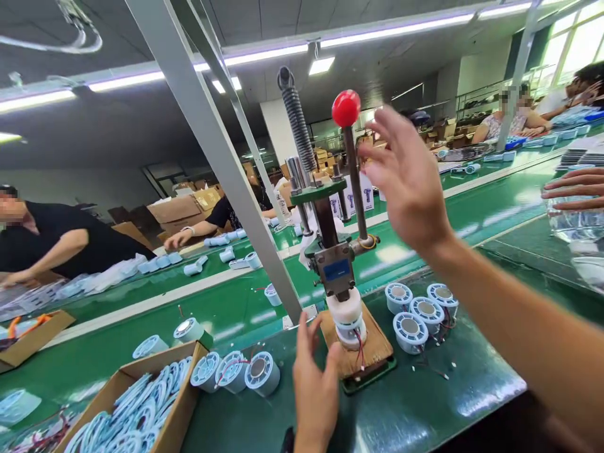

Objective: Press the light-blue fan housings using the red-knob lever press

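Note:
A hand press [335,264] with a coil spring stands on a wooden base plate [377,343]. Its lever [353,176] points up and carries a red ball knob [346,108]. Under the white press head [344,306] sits a light blue round motor housing [352,332], with thin red and dark wires trailing forward. My right hand [406,179], slightly blurred, is raised just right of the lever, fingers spread and holding nothing. Low at the left front of the base, my left hand [317,377] has thumb and fingers apart, close to the housing but not gripping it.
Several wired round housings [410,332] stand right of the press; three more [262,372] are at left beside a cardboard box [189,390] of light blue rings. Behind runs a green conveyor [236,318] with a slanted grey post [221,170]. Co-workers sit beyond; another person's hand [576,189] is at right.

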A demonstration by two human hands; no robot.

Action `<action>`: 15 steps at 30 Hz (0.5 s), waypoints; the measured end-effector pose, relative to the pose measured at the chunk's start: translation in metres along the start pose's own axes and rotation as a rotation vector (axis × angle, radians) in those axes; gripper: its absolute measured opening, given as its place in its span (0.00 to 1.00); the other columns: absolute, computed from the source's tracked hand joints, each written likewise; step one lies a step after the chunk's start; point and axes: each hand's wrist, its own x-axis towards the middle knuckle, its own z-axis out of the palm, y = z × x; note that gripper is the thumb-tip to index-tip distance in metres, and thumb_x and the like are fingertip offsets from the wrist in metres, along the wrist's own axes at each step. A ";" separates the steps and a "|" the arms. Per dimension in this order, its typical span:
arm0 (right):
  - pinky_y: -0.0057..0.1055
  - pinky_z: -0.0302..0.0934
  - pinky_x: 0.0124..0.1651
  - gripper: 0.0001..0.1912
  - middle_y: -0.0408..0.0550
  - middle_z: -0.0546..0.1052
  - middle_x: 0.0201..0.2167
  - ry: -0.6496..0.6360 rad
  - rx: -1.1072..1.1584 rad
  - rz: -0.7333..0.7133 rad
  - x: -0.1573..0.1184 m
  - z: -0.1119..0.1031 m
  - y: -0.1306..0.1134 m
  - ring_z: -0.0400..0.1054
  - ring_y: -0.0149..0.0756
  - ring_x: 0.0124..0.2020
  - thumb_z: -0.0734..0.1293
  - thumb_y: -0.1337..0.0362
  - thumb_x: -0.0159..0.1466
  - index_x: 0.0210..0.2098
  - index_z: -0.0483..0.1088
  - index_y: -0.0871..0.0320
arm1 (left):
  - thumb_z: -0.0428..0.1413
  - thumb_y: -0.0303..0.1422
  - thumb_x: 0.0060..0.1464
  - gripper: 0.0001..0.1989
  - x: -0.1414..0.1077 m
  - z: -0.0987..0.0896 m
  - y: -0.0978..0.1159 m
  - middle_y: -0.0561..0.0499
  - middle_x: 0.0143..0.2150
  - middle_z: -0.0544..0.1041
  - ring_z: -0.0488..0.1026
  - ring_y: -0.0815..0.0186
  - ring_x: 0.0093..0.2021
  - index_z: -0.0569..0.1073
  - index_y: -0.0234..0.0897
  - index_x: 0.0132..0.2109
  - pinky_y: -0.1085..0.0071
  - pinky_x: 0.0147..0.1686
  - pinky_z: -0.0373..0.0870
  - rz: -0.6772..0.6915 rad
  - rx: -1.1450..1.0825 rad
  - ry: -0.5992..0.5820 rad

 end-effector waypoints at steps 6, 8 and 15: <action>0.47 0.61 0.63 0.40 0.53 0.63 0.62 -0.141 -0.163 0.606 -0.219 0.029 0.025 0.63 0.43 0.61 0.67 0.63 0.62 0.69 0.45 0.52 | 0.45 0.31 0.64 0.22 0.100 -0.104 -0.013 0.38 0.58 0.72 0.70 0.57 0.58 0.58 0.35 0.63 0.56 0.57 0.69 0.088 0.507 0.148; 0.44 0.63 0.61 0.42 0.53 0.66 0.61 -0.190 -0.141 0.710 -0.246 0.044 0.030 0.65 0.43 0.59 0.67 0.63 0.61 0.69 0.43 0.53 | 0.51 0.31 0.63 0.17 0.141 -0.108 -0.026 0.42 0.54 0.75 0.72 0.57 0.55 0.66 0.35 0.58 0.52 0.56 0.69 0.102 0.622 -0.018; 0.40 0.59 0.61 0.30 0.54 0.60 0.62 -0.009 -0.347 0.557 -0.252 0.053 0.018 0.58 0.41 0.63 0.61 0.63 0.67 0.67 0.49 0.52 | 0.57 0.36 0.61 0.15 0.194 -0.063 -0.046 0.45 0.57 0.72 0.73 0.59 0.53 0.71 0.38 0.54 0.54 0.52 0.72 0.219 0.929 -0.360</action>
